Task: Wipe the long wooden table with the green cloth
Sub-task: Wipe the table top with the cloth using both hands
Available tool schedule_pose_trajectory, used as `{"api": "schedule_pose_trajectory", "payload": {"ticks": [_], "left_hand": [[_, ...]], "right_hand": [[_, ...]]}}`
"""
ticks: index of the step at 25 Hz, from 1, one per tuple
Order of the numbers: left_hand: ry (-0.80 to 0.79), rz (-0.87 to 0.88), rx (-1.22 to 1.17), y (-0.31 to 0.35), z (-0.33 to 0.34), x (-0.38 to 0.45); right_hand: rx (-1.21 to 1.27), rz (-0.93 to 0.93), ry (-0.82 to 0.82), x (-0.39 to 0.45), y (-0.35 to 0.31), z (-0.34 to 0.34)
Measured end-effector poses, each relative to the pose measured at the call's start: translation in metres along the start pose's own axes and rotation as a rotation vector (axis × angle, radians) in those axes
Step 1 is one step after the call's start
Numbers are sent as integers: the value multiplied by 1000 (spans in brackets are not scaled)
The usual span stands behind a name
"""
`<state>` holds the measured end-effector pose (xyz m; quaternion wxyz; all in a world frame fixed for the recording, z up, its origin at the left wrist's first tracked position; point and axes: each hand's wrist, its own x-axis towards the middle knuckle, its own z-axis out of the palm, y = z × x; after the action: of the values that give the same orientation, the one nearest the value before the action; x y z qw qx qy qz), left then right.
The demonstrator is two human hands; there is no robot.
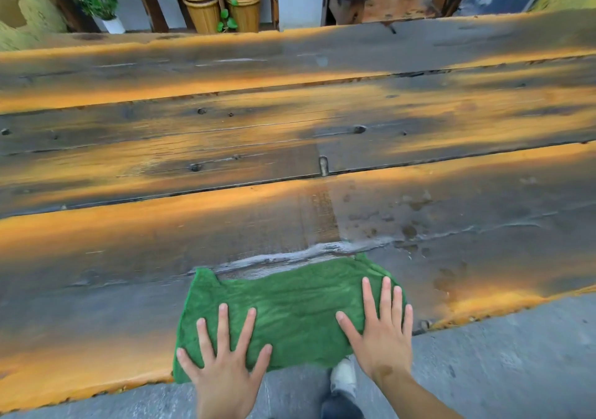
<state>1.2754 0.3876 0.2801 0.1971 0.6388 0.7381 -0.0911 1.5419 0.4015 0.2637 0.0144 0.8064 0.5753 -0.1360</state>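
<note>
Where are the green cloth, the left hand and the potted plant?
green cloth point(290, 315): head view, bare middle between the hands.
left hand point(225, 373): head view, back of hand.
potted plant point(98, 0): head view, leaves.

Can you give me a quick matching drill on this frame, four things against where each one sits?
Things:
1. green cloth
2. left hand
3. potted plant
4. baskets

Places:
A. on the floor past the table's far edge, top left
B. under the wooden shelf, beyond the table
C. spread flat at the near edge of the table
D. palm down on the cloth's near left part

Pairs: 1-C, 2-D, 3-A, 4-B
</note>
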Motion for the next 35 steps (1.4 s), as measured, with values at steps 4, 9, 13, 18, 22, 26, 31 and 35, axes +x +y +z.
{"api": "schedule_pose_trajectory", "payload": {"ticks": [4, 9, 13, 18, 22, 26, 31, 35], "left_hand": [[30, 14, 43, 27, -4, 40], [46, -34, 68, 69, -26, 104], [108, -86, 45, 105, -49, 166], [118, -88, 15, 143, -85, 251], [133, -106, 27, 158, -107, 312], [153, -117, -2, 170, -133, 371], [139, -99, 31, 181, -164, 442], [182, -60, 36, 191, -194, 522]], "right_hand": [[-18, -38, 53, 47, 8, -10], [-22, -86, 56, 133, 6, -34], [-54, -128, -23, 211, 2, -59], [-53, -136, -1, 314, -14, -81], [-61, -149, 9, 387, -34, -94], [-57, -156, 1, 445, -55, -105], [-60, -156, 41, 528, -85, -118], [-69, -143, 79, 602, -112, -129]]}}
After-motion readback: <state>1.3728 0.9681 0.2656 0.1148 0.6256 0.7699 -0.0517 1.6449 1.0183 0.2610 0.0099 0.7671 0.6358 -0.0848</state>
